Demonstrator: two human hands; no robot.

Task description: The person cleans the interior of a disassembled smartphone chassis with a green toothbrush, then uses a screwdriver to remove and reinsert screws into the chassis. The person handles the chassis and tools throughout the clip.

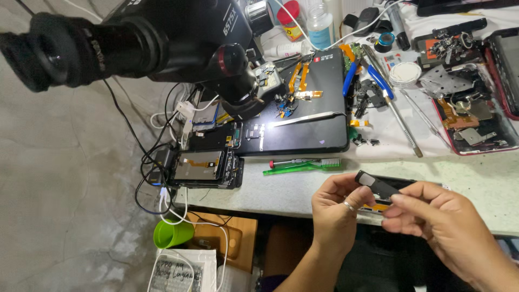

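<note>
Gripping a black phone frame above the counter edge, both hands pinch it: left hand at its end, right hand alongside. Looks mid-disassembly; prying next needs steady fingertips.

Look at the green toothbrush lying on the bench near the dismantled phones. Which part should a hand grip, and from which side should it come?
Grip the green toothbrush by its long, thin handle, the left part, probably from above with fingers across its width. It lies flat, bristle head at the right end, and a small screwdriver lies close along its far side, so coming from the near bench edge looks easiest.
</note>
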